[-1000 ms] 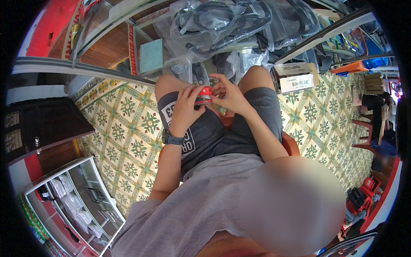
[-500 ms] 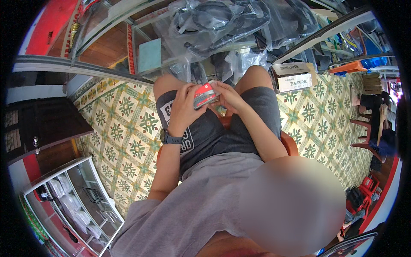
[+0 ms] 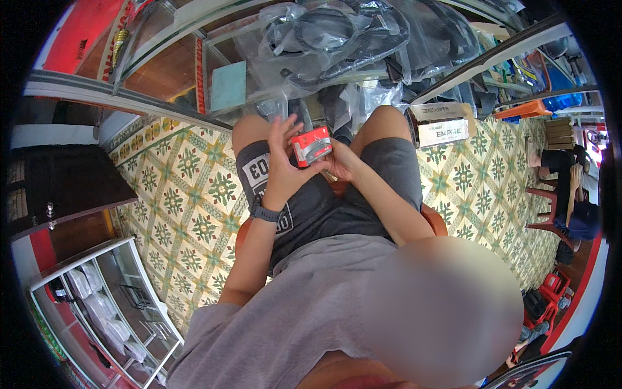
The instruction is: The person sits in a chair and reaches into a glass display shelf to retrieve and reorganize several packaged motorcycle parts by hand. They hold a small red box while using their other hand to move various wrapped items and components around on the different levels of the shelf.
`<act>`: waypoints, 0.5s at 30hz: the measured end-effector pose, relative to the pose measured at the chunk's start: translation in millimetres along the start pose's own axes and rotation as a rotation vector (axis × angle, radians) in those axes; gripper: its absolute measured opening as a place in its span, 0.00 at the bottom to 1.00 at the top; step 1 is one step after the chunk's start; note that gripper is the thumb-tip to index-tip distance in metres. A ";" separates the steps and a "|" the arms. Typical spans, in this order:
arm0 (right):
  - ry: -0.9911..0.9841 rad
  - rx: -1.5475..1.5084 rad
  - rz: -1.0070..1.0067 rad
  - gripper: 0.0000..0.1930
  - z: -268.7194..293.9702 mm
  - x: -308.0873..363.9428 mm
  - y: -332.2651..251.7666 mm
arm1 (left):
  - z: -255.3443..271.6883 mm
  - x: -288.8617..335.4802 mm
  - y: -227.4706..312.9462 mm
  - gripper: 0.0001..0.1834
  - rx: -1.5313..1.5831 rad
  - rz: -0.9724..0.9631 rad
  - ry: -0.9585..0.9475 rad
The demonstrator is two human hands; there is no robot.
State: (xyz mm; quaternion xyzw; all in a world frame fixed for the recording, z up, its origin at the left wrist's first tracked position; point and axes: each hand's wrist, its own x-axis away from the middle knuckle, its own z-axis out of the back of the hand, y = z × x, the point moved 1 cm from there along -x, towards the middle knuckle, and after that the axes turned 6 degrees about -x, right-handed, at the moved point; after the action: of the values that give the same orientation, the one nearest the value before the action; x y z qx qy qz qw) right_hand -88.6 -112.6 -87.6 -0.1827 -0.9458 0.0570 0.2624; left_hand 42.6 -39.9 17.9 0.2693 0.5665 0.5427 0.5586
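Shop interior: patterned tile floor [image 3: 214,188], with a glass display case [image 3: 149,100] ahead, stocked with plastic-wrapped black parts [image 3: 330,32]; white-framed cabinet [image 3: 137,249] at lower left; reddish-brown chair [image 3: 435,222] under the seated person.

Item: red and grey box [image 3: 312,146], small, slightly tilted, raised over the lap between the knees, nearer the left thigh.

Right hand [image 3: 345,162]: grasping the box at its right side and lower corner; fingertips mostly hidden behind it.

Left hand [image 3: 283,160]: fingers lifted and spread, off the box; thumb extended along its lower edge, contact uncertain. Dark watch [image 3: 267,212] on that wrist.

Handling notes: the box is best kept firm in the right hand while the left fingers are away, with light pressure so that the thin-looking walls do not crease. Left thumb under the lower edge would steady any turn.

Edges and room: the case front runs just beyond the knees and limits forward reach; a white and brown carton [image 3: 444,133] stands beside the right knee. Tile extends to either side of the legs, so elbows appear able to swing outward. The gap between the knees lies below the box, a likely path for anything dropped.
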 end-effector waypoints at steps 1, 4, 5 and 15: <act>-0.065 -0.023 0.035 0.16 0.7 0.6 4.0 | 0.3 0.1 0.5 0.58 0.001 0.001 0.007; -0.071 0.029 0.095 0.19 -3.2 2.4 8.0 | -0.2 1.5 2.0 0.55 -0.176 -0.009 -0.127; -0.013 0.099 0.125 0.22 -9.2 4.6 8.4 | 1.0 2.6 2.1 0.54 -0.158 -0.032 -0.094; -0.241 -0.064 -0.164 0.36 -27.9 16.0 11.5 | 8.3 11.2 4.8 0.63 -0.018 -0.103 0.116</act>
State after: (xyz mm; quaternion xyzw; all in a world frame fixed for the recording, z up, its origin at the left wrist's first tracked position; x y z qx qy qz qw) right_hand -83.3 -95.6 -58.5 -0.1047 -0.9836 0.0265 0.1447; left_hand 46.3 -25.8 20.3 0.2029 0.6060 0.5330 0.5546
